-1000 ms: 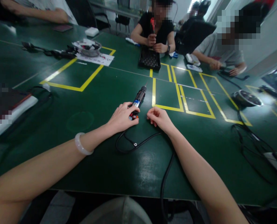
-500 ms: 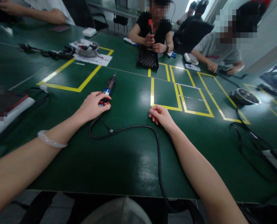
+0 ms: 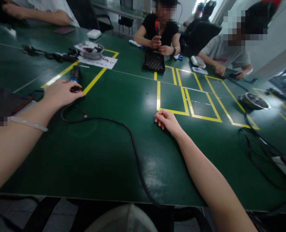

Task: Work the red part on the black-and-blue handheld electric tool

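Black elec. screwdriver (image 3: 75,74), head view: L hand (image 3: 60,92) clamped round its rear end, at near-left part of yellow tape outline (image 3: 95,81); cable (image 3: 131,134) trails across green table (image 3: 89,161) to near edge. R hand (image 3: 167,121) by 2nd tape outline (image 3: 158,95), fingers curled together.

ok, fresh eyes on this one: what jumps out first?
Bright yellow tape outlines on the green table, most of them right of centre. Then the dark tool with a blue band, held in the left hand at the left outline, its black cable curving across to the near edge.
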{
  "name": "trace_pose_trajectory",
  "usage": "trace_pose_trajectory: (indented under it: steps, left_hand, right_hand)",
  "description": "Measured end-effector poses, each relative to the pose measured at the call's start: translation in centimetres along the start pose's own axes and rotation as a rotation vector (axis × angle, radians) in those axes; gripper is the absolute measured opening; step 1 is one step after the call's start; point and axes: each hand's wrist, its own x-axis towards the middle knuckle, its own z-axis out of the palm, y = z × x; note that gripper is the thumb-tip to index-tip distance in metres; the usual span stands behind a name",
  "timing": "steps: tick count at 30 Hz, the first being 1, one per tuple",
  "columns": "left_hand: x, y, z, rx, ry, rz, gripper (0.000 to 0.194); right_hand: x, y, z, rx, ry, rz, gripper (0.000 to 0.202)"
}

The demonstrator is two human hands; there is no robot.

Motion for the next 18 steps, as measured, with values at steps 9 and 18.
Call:
trace_pose_trajectory:
  steps: [9, 18]
  left_hand:
    - [2.0, 1.9, -1.4, 0.387, -0.313, -0.114, 0.091]
    - [1.4, 2.3, -1.9, 0.344, -0.308, -0.108, 0.090]
  right_hand:
    - [-0.1, -0.1, 0.0, -0.016, -0.005, 0.002, 0.023]
    - [-0.2, -0.1, 0.3, -0.036, 0.000, -0.002, 0.020]
